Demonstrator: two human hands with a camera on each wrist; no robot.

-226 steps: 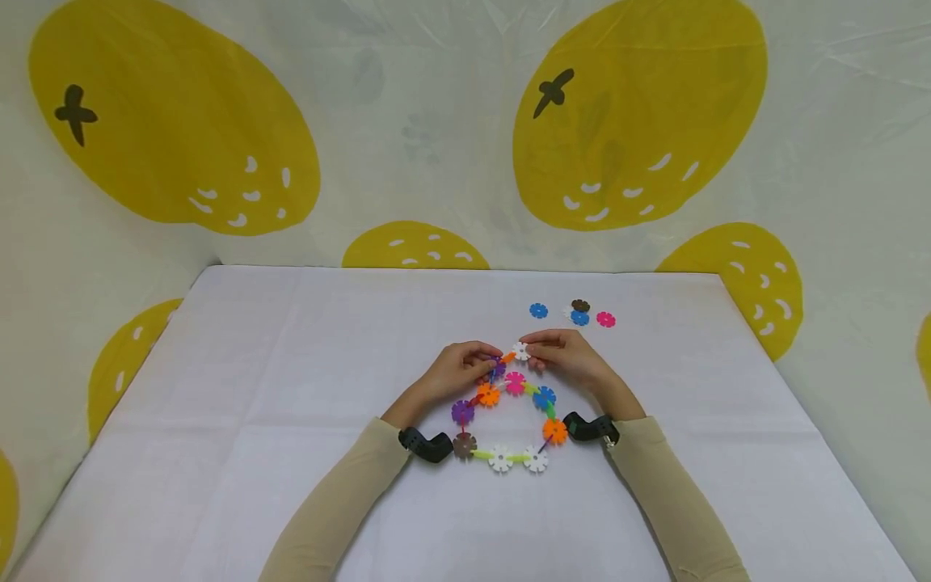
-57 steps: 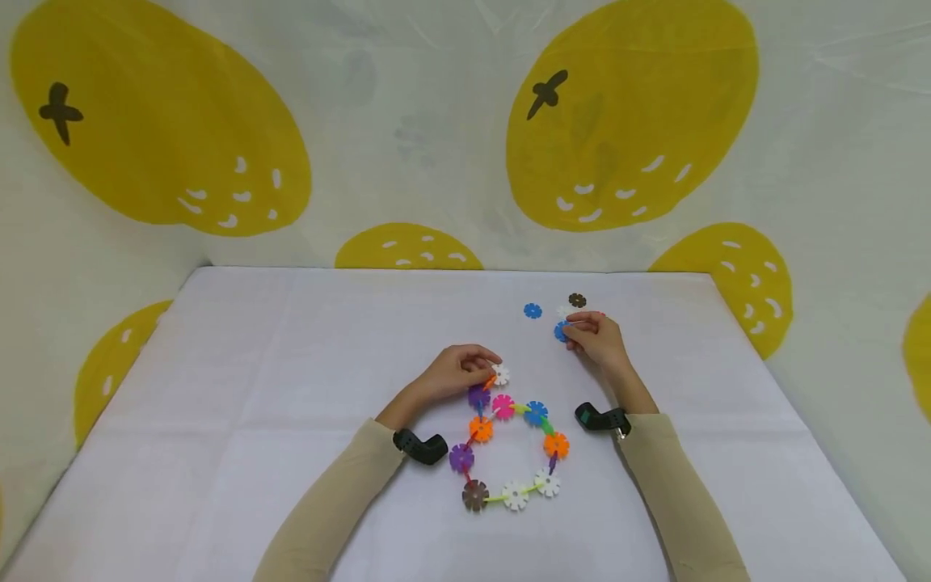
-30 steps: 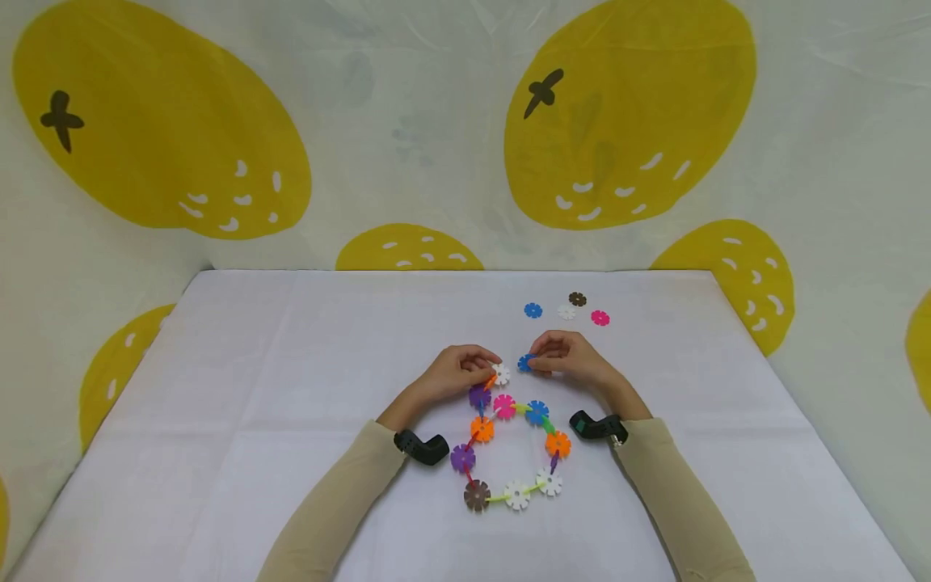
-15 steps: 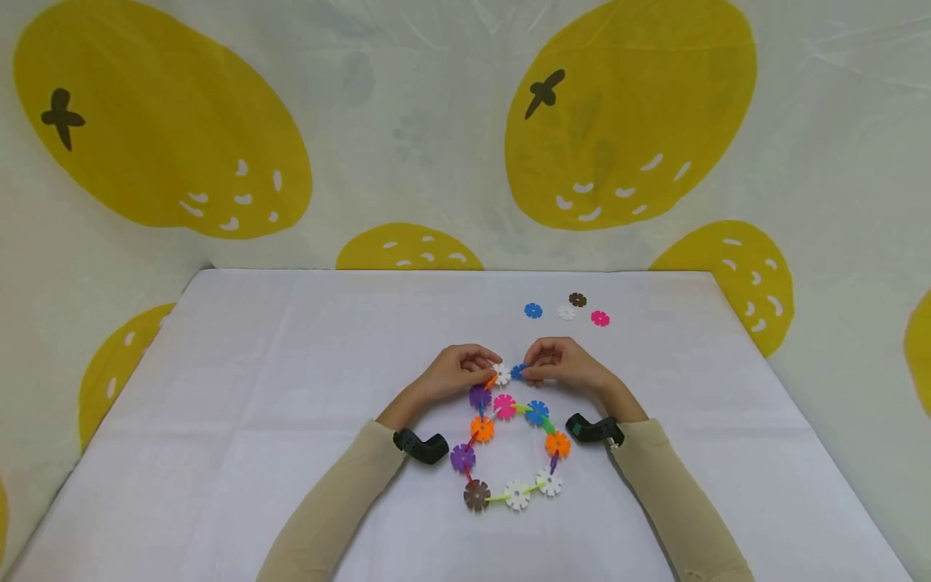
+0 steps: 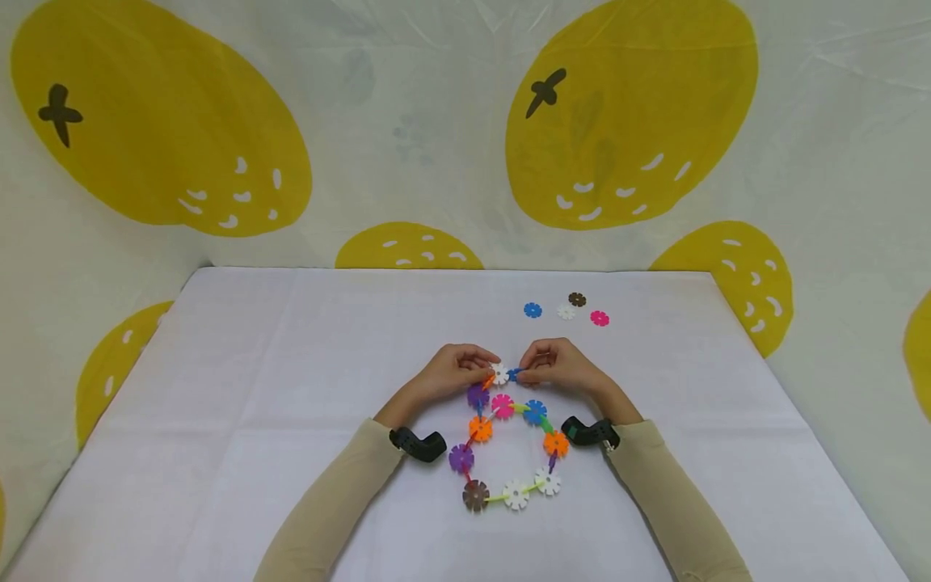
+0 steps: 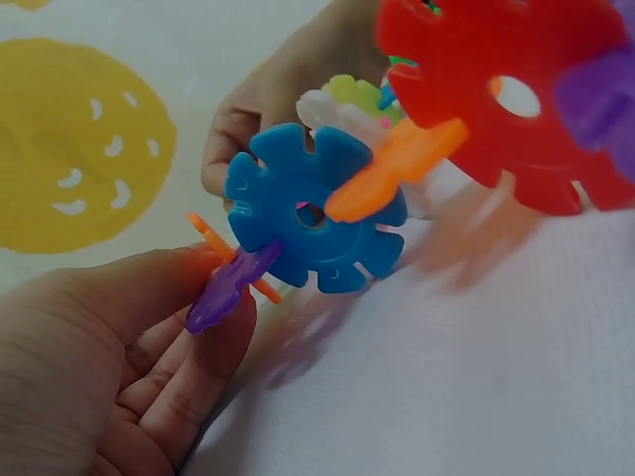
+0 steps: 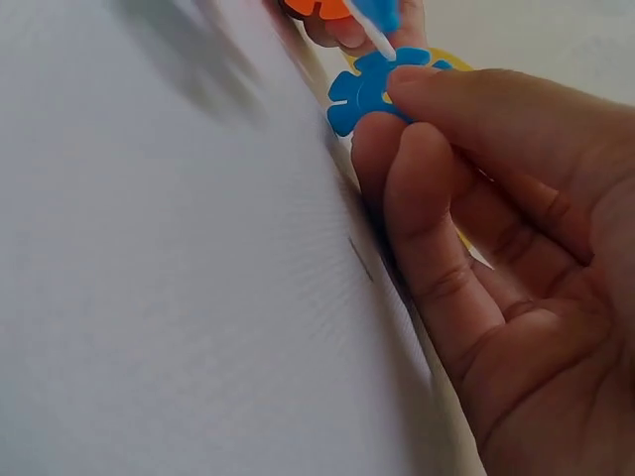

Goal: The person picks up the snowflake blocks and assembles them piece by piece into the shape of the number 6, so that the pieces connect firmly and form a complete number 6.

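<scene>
Between the hands in the head view is a chain of notched plastic snowflake discs, part of it a closed ring with a brown disc (image 5: 476, 495) at its near left. My left hand (image 5: 452, 373) pinches an edge-on orange snowflake disc (image 6: 266, 290) near the chain's free end, beside a purple disc (image 6: 233, 288). A white disc (image 5: 499, 373) sits at that end. My right hand (image 5: 563, 365) pinches a blue snowflake disc (image 7: 347, 102) between thumb and fingers. Its edge meets the white disc; how deep the slots engage cannot be told.
Loose discs lie beyond the hands: a blue one (image 5: 533, 310), a white one (image 5: 566, 312), a brown one (image 5: 577, 299) and a pink one (image 5: 600, 318). A white cloth (image 5: 291, 339) covers the table, with a patterned backdrop (image 5: 436, 162) behind it.
My right hand has picked up the blue disc from the loose ones and brought it left to the white disc, turning it edge-on. The left hand has stayed nearly still since 1.9 s ago.
</scene>
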